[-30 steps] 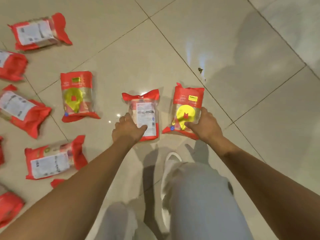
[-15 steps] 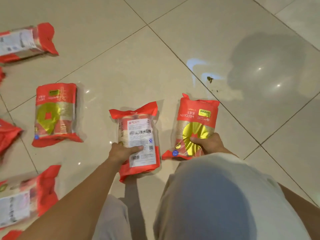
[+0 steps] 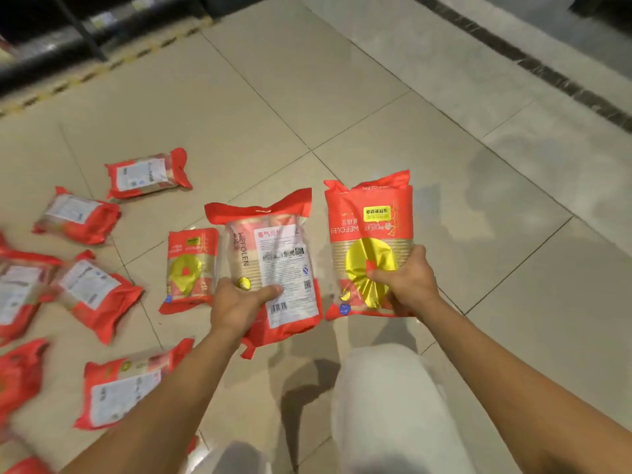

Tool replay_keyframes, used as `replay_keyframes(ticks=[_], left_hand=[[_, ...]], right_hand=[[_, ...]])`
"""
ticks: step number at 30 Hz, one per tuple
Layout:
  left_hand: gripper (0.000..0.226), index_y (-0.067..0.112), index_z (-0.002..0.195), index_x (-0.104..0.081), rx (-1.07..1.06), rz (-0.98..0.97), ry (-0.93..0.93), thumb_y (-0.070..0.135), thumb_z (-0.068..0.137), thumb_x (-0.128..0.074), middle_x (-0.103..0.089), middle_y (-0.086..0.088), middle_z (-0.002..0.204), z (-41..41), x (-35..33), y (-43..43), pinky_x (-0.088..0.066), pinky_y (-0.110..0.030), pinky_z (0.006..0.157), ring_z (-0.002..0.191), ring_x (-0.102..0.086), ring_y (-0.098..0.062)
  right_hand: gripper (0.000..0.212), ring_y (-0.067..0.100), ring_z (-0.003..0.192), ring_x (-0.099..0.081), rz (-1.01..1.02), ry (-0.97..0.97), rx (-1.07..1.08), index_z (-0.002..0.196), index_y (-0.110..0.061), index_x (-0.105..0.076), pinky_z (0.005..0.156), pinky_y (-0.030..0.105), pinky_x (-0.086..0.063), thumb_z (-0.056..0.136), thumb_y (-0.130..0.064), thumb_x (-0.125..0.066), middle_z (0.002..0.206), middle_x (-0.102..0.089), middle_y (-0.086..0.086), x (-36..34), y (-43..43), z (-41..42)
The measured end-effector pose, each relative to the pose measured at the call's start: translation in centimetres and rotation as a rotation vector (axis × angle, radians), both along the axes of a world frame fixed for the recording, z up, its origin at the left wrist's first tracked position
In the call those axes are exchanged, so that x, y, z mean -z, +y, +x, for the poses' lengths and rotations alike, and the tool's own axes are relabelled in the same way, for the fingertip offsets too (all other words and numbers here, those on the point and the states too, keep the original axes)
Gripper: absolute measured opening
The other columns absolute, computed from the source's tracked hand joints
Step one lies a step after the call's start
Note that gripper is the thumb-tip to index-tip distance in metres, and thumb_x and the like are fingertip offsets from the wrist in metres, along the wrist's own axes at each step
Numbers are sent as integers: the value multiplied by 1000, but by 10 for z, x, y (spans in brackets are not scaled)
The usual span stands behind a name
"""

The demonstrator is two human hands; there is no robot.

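Red plastic scattered packs (image 3: pixel 92 295) are spread over the left part of the beige tiled floor (image 3: pixel 376 107), most lying with the white label upward and some blurred near the frame edge. Beyond them, at the top left, a dark shelf base (image 3: pixel 51 39) is edged by a yellow-and-black striped line (image 3: pixel 102 68). One floor pack (image 3: pixel 191 268) with a gold disc lies flat on the tiles, just left of the left hand (image 3: pixel 236 302) and partly covered by what that hand holds. The label-side pack (image 3: pixel 277 265) is gripped low on its left edge by the left hand, with the thumb laid across its front and the fingers hidden behind; it is held upright above the floor, its red sealed end upward. Just beside it, not touching, the gold-disc pack (image 3: pixel 369 234) is clamped at its lower right corner by the right hand (image 3: pixel 410 282), the thumb pressed on the gold disc and the fingers curled round the back. This pack is also held upright, clear of the tiles. Below both packs a pale trouser leg (image 3: pixel 393 405) is seen. At the far right, a dark strip (image 3: pixel 547 73) is set into the floor.
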State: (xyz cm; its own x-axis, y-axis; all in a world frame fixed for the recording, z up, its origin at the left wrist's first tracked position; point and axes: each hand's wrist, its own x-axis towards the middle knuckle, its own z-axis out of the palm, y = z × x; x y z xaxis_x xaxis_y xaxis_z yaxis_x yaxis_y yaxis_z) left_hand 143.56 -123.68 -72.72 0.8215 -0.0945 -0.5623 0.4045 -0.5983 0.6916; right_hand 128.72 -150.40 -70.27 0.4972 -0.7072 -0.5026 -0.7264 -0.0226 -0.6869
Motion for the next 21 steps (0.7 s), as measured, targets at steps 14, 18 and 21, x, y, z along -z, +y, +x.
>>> replay_keyframes(ticks=[14,18,21], left_hand=[[75,12,113,-59,-202,-348,-414,34,55,-102,-74,1,96,-32,-615,161,-54,-26,65,79,-72,-13],[71,14,115,-59,-260,-371,-550,30,59,-100,-75,0,102,-48,-710,224,-59,-32,70,85,-75,-16],[62,27,105,-61,-314,-380,-648,31,59,-101,-77,3,100,-60,-752,278,-62,-45,80,87,-76,-18]], right_hand=[[79,17,97,-67,-238,-373,-199,121,-32,-39,88,50,-59,65,-40,-95,112,-63,-8,-611,170,7],[78,19,100,-66,-303,-486,-277,122,-32,-41,89,50,-58,66,-41,-94,112,-63,-8,-710,226,12],[77,18,101,-65,-314,-577,-348,121,-33,-40,87,51,-59,67,-44,-93,113,-62,-8,-752,270,19]])
